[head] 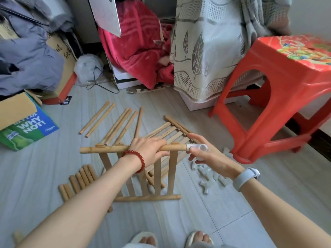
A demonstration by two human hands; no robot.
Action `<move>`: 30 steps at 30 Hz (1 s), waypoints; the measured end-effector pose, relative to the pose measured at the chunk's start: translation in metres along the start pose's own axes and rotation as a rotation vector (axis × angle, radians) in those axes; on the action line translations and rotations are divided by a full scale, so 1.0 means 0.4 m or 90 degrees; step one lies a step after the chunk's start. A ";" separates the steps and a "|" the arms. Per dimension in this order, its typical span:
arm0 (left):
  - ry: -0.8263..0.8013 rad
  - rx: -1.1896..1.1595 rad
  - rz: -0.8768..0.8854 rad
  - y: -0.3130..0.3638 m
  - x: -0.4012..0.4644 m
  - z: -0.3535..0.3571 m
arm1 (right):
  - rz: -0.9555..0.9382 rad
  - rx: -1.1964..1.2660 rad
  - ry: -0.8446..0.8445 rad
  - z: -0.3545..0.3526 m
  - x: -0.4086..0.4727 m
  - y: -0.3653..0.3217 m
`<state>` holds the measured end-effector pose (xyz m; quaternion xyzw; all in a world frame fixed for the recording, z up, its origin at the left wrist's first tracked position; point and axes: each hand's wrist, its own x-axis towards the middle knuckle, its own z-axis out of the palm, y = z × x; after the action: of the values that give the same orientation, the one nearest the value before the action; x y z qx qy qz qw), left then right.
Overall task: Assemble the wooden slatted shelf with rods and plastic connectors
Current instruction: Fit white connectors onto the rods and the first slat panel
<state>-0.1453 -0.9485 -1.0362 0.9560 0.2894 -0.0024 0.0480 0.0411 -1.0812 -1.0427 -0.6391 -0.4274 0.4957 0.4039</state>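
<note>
pale grey plank-patterned floor [53, 176] in soft daylight. a red plastic stool [279, 90] stands at right beside a leaf-patterned cloth [206, 56] draped over a white box. a red blanket [139, 47] spills from an open white cabinet [105, 13]; cardboard boxes [23, 122] and grey clothing [26, 56] crowd the left.

The left hand [148, 149] hid the top rail's middle; the red stool [279, 97] (motion-blurred on top) was cut off at right.
</note>
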 end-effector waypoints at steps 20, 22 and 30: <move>0.019 0.045 -0.021 0.053 -0.029 0.008 | 0.011 0.120 0.222 0.098 0.022 -0.028; 0.022 0.050 -0.056 0.052 -0.030 0.011 | 0.037 0.159 0.233 0.096 0.047 -0.030; 0.115 0.102 -0.126 0.001 0.163 0.094 | 0.042 0.117 0.305 -0.018 0.180 0.104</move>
<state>-0.0901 -0.9162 -1.0758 0.9199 0.3843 0.0557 -0.0549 0.0643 -1.0266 -1.1012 -0.7124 -0.2514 0.3801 0.5336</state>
